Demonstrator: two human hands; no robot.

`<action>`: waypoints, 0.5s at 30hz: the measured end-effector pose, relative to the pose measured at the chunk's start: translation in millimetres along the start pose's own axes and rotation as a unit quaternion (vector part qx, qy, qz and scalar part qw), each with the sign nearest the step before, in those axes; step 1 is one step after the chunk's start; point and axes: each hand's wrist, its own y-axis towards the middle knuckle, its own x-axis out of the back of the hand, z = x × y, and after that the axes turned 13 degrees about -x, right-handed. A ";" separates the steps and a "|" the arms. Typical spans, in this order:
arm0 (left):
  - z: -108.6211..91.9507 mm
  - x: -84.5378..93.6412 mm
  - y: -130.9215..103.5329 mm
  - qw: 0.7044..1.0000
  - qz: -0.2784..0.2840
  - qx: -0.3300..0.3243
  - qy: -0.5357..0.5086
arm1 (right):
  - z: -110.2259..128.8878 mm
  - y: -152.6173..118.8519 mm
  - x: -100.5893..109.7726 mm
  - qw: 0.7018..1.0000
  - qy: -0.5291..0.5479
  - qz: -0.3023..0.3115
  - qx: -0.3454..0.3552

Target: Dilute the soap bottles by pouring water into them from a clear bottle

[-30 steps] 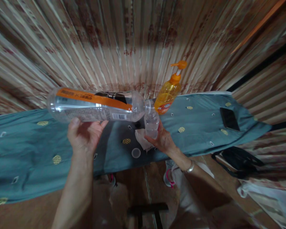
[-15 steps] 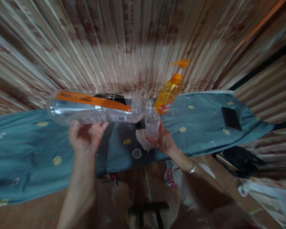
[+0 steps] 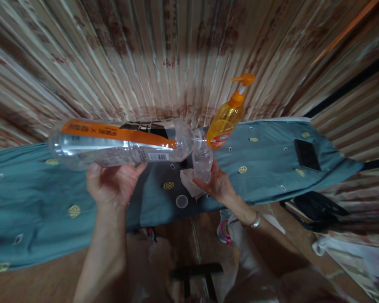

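A large clear plastic bottle (image 3: 120, 143) with an orange and silver label lies nearly level in my left hand (image 3: 115, 183), which grips it from below. Its neck meets the mouth of a small clear bottle (image 3: 202, 165), which stands almost upright with clear liquid inside. My right hand (image 3: 217, 181) is wrapped round the small bottle from the right. Just behind is an orange pump bottle (image 3: 225, 122) partly filled with yellow liquid. Below the small bottle, a pale crumpled tissue (image 3: 189, 183) and a clear round lid (image 3: 181, 201) rest on the cloth.
A teal patterned cloth (image 3: 262, 168) covers the long table. A black phone-like object (image 3: 307, 155) lies at its right end. Pleated curtains (image 3: 151, 63) hang close behind. A dark bag (image 3: 316, 208) is at the lower right, and a black stool-like frame (image 3: 196, 271) stands below.
The large bottle's base has swung slightly left and lower, with my left hand shifting left. My right hand and the small bottle have hardly moved.
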 end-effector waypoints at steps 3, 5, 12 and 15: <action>0.3 1.4 0.1 1.000 0.010 -0.008 -0.002 | 1.0 -0.5 0.8 1.000 -0.008 -0.001 -0.003; 0.3 1.4 -0.3 1.000 0.018 -0.013 -0.004 | 2.2 -1.2 1.8 1.000 -0.011 -0.002 -0.009; -0.8 -1.0 -1.9 1.000 0.020 -0.015 0.007 | 4.2 -1.7 4.3 1.000 -0.013 0.006 -0.021; -1.2 -2.3 -3.2 1.000 0.016 -0.022 0.007 | 3.2 -1.3 5.0 1.000 -0.013 0.008 -0.017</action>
